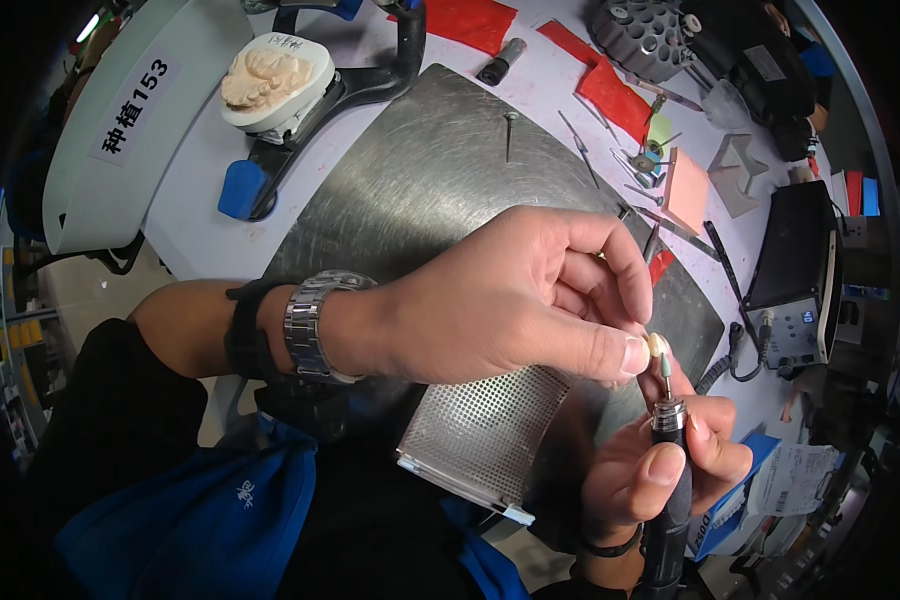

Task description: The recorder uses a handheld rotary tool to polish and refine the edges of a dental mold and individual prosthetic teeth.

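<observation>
My left hand (530, 300) reaches across from the left, its thumb and forefinger closed on a small ivory dental crown (655, 344). My right hand (618, 480), at the lower right, grips a black rotary handpiece (673, 500) pointing upward. A pale green grinding stone (666, 366) is fitted in its metal collar. The stone's tip is right at the crown; whether they touch is too small to tell. Part of the crown is hidden behind my left thumb. Below my left hand lies a perforated metal grille (480, 430).
A scratched metal plate (400, 170) covers the bench under my hands. A plaster dental model (270, 80) on an articulator stands beyond it, beside a pale bin (100, 190). Several loose burs, a pink block (686, 190) and a grey bur holder (642, 38) lie farther right, near a control box (795, 290).
</observation>
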### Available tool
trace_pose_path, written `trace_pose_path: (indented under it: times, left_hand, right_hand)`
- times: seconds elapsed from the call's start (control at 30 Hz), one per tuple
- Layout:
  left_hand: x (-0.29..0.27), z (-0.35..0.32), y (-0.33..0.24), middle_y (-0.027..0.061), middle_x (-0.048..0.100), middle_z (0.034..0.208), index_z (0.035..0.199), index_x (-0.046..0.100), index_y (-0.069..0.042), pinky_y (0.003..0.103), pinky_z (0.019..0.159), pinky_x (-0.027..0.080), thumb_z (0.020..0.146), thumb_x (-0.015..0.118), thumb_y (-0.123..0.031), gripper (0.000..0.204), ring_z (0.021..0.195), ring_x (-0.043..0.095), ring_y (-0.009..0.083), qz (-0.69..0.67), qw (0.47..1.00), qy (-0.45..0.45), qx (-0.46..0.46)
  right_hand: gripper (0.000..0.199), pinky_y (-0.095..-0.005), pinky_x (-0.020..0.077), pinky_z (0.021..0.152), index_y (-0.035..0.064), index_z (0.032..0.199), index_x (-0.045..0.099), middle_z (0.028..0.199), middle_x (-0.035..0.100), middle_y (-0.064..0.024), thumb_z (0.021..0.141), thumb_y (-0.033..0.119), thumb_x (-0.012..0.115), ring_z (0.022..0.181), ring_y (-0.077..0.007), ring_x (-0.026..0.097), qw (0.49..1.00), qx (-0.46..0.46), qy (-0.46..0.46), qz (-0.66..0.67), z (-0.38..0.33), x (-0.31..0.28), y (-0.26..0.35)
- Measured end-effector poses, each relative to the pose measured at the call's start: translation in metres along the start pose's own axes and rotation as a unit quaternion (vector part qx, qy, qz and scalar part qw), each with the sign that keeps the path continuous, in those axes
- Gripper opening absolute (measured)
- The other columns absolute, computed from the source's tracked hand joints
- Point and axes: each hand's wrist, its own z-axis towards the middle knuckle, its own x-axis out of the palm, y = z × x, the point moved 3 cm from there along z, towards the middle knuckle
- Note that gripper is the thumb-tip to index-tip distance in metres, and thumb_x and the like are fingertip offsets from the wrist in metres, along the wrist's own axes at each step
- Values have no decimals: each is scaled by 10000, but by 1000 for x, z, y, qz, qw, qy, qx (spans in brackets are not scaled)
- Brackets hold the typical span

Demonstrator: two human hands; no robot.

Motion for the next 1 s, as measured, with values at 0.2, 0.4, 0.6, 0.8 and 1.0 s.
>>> trace_pose_path:
  times: [0.2, 0.4, 0.6, 0.8, 1.0]
  left_hand:
    - [1, 0, -1, 107, 618, 951, 1012, 500, 13, 248, 790, 541, 828, 675, 22, 253, 886, 655, 145, -5, 1000, 7, -3]
    - [1, -1, -2, 97, 616, 954, 1007, 503, 9, 238, 786, 533, 832, 677, 15, 246, 880, 650, 136, -1, 1000, 9, 7]
    - [2, 1, -2, 73, 603, 958, 1018, 509, 6, 218, 797, 514, 828, 695, -10, 266, 892, 613, 102, 42, 998, 25, 35]
    - [0, 0, -3, 67, 601, 956, 1012, 522, -1, 215, 805, 507, 833, 704, -47, 260, 895, 605, 92, 81, 994, 31, 64]
    - [-1, 0, -4, 57, 607, 961, 996, 541, -8, 235, 804, 503, 834, 696, -41, 227, 911, 602, 91, 116, 987, 36, 104]
  right_hand:
    - [303, -473, 593, 759, -15, 1005, 385, 780, 447, -150, 883, 136, 618, 837, -470, 654, 1000, 3, 22, -8, -1, -4, 0]
    - [297, -464, 582, 787, -5, 1032, 398, 800, 453, -146, 881, 122, 620, 873, -463, 650, 997, 11, 70, -28, 0, -6, 4]
    - [303, -473, 577, 797, 14, 1028, 406, 793, 469, -148, 882, 162, 628, 867, -446, 652, 996, 5, 61, -60, -3, -6, 3]
    - [324, -475, 578, 793, 26, 984, 393, 782, 480, -150, 897, 250, 611, 833, -428, 661, 994, 23, 35, -105, -2, 1, 7]
    - [341, -476, 576, 799, 33, 991, 375, 790, 485, -145, 906, 281, 592, 837, -411, 666, 993, 52, 14, -106, -3, 3, 8]
